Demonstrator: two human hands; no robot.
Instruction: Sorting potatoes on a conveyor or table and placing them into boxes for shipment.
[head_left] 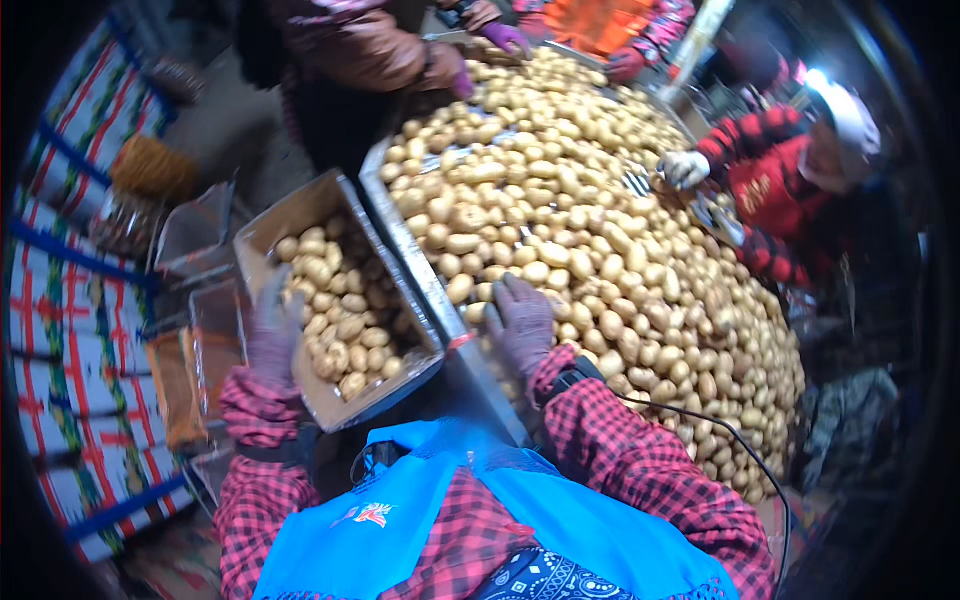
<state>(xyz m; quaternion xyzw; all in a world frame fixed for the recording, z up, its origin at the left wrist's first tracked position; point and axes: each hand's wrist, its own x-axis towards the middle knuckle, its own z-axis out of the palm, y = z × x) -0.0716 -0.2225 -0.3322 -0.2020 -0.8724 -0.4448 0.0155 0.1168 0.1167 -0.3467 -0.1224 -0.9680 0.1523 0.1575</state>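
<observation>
Red-striped white stack, left | orange-brown bundle near it | greyish cloth, right

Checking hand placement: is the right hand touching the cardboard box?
Apart. The head view shows the metal rim between the right hand and the cardboard box.

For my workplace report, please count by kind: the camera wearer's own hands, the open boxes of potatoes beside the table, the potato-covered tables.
Wearer's hands (left hand, right hand): 2
Open box: 1
Table: 1
Total: 4
Potatoes overlap too much to count.
</observation>
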